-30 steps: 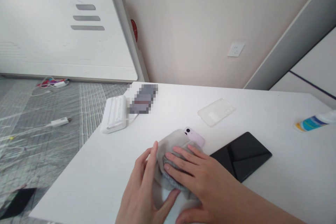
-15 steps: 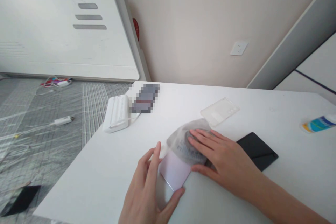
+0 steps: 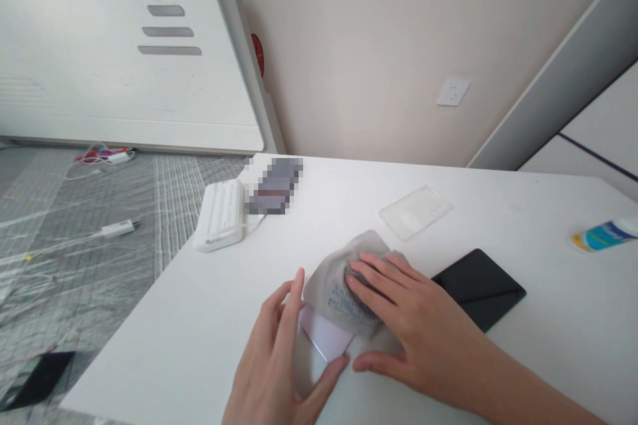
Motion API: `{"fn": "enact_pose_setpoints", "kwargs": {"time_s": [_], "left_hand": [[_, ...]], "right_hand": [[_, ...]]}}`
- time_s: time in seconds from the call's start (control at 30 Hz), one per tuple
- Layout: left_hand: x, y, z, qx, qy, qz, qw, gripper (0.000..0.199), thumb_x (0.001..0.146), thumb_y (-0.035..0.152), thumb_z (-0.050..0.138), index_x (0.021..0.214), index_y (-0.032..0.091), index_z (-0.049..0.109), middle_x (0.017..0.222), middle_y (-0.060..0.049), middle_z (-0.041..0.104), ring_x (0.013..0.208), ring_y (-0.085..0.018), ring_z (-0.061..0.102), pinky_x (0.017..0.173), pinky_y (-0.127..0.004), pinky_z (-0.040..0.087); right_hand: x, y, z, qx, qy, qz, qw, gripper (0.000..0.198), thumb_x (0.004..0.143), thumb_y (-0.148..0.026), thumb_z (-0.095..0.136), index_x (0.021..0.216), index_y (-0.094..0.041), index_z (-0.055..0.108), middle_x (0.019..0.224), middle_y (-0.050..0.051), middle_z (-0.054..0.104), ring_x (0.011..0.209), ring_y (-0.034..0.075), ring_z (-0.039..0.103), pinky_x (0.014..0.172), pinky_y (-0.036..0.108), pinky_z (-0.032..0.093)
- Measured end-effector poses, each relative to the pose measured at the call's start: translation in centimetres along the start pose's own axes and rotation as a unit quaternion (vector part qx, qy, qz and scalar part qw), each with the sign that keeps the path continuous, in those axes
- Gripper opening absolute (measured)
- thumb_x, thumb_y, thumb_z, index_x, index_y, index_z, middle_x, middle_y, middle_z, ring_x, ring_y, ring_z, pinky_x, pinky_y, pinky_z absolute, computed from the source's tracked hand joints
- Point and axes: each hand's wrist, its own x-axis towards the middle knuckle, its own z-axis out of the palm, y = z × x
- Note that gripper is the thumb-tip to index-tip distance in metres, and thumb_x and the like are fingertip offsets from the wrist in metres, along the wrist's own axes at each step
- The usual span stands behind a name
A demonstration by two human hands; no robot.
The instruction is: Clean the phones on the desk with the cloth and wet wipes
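Note:
A pale lilac phone (image 3: 326,337), its back up, lies on the white table, largely hidden under a grey cloth (image 3: 336,282) with blue print. My left hand (image 3: 276,352) steadies it by the edges, thumb at the near corner and fingers at the left side. Fingers bunched into the cloth, my right hand (image 3: 406,315) presses it down on the phone. Beyond the right wrist lies a glossy black flat device (image 3: 486,285), partly covered by the hand. A clear phone case (image 3: 416,212) rests farther back.
On the table's left edge sits a white power bank (image 3: 220,216) with a short cable, beside a pixelated dark object (image 3: 276,186). A bottle with a blue label (image 3: 605,236) is at the right. A white charger (image 3: 118,229) lies lower, on plastic-covered fabric.
My right hand and the cloth have slid toward me and slightly left over the phone, covering more of its lilac back. My left hand has barely moved.

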Motion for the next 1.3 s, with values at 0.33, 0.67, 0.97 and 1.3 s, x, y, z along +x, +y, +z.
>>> {"fn": "enact_pose_setpoints", "kwargs": {"time_s": [0.33,0.67,0.97,1.3], "left_hand": [[0.1,0.0,0.1,0.011,0.004,-0.003,1.000,0.088,0.094,0.045,0.068,0.166,0.028,0.020,0.145,-0.014,0.053,0.128,-0.031,0.064,0.102,-0.047,0.060],[0.3,0.1,0.0,0.026,-0.003,0.030,0.999,0.086,0.094,0.038,0.064,0.167,0.025,0.019,0.151,-0.015,0.053,0.136,-0.030,0.059,0.105,-0.045,0.059],[0.1,-0.2,0.1,0.010,-0.006,0.023,1.000,0.090,0.092,0.035,0.066,0.167,0.028,0.017,0.153,-0.014,0.051,0.137,-0.031,0.058,0.106,-0.046,0.059],[0.2,-0.1,-0.1,0.008,-0.007,0.014,1.000,0.088,0.093,0.032,0.066,0.167,0.028,0.018,0.152,-0.014,0.051,0.136,-0.031,0.060,0.106,-0.045,0.059]], "right_hand": [[0.6,0.3,-0.6,0.003,0.011,0.063,0.998,0.071,0.100,-0.070,0.049,0.149,-0.020,0.057,0.157,0.007,0.056,0.155,0.034,0.036,0.128,0.060,0.029],[-0.1,-0.6,-0.4,0.064,-0.039,-0.035,0.997,0.078,0.095,-0.070,0.059,0.158,-0.025,0.047,0.161,0.007,0.050,0.156,0.033,0.035,0.129,0.057,0.026],[-0.3,-1.2,1.2,0.030,-0.061,-0.123,0.990,0.080,0.102,-0.069,0.046,0.165,-0.024,0.030,0.172,0.001,0.031,0.158,0.029,0.030,0.129,0.053,0.029],[-0.1,-0.9,1.2,0.040,-0.069,-0.112,0.990,0.089,0.098,-0.078,0.042,0.166,-0.022,0.029,0.173,0.004,0.027,0.160,0.031,0.024,0.131,0.051,0.023]]}}
